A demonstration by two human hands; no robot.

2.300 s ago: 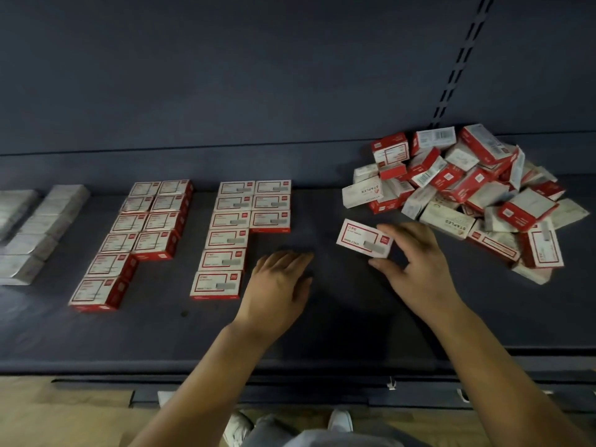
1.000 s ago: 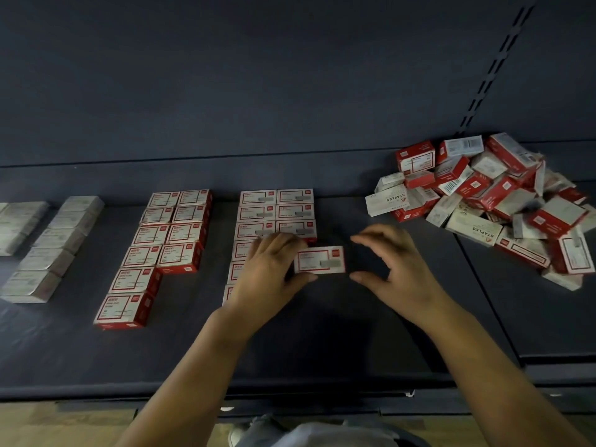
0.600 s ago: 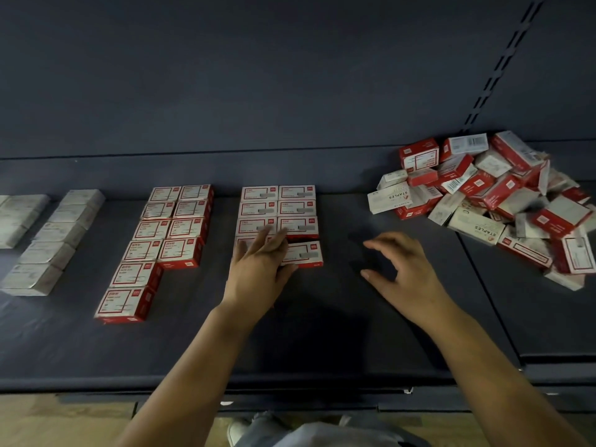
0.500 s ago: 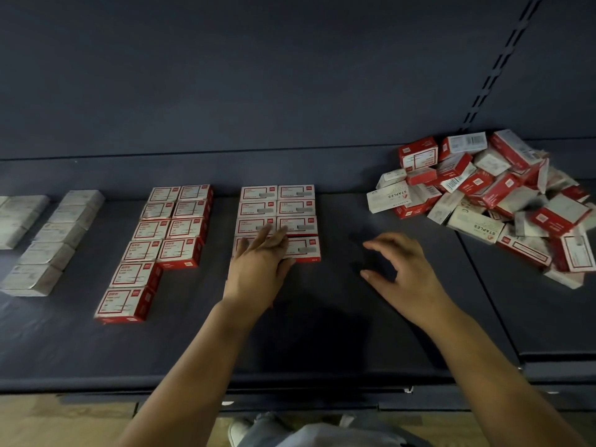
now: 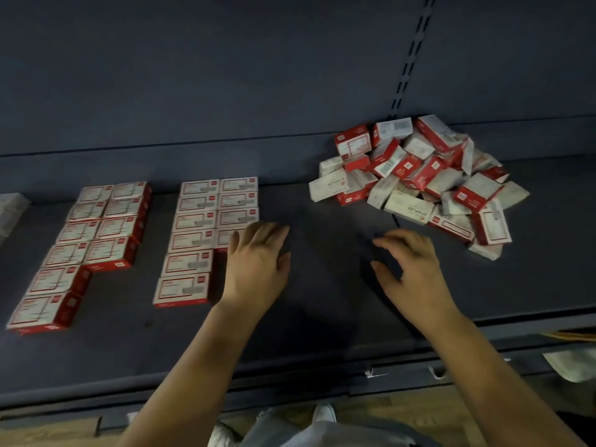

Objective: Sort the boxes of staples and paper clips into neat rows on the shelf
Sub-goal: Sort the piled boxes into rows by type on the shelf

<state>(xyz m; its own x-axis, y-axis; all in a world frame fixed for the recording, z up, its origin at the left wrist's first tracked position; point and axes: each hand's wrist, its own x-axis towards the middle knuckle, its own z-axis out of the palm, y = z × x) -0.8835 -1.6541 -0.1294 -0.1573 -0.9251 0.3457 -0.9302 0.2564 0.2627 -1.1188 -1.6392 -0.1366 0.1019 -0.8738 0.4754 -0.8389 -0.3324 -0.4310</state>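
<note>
Red-and-white boxes lie in two double rows on the dark shelf (image 5: 322,333): a left block (image 5: 96,230) and a middle block (image 5: 206,221). A loose pile of red-and-white and plain white boxes (image 5: 419,179) sits at the right. My left hand (image 5: 258,262) lies flat with straight fingers just right of the middle block, partly covering its fourth right-hand box (image 5: 225,237). My right hand (image 5: 409,269) hovers over bare shelf between the middle block and the pile, fingers loosely curled, holding nothing.
Pale grey boxes (image 5: 11,211) show at the far left edge. The shelf's back panel (image 5: 225,75) rises behind, with a slotted upright (image 5: 411,56) above the pile. The shelf's front edge (image 5: 290,379) runs below my wrists; wooden floor and shoes lie beneath.
My right hand took a box from beside the pile and passed it left. My left hand slid it into the middle block's right column, then shifted slightly right. The view drifted.
</note>
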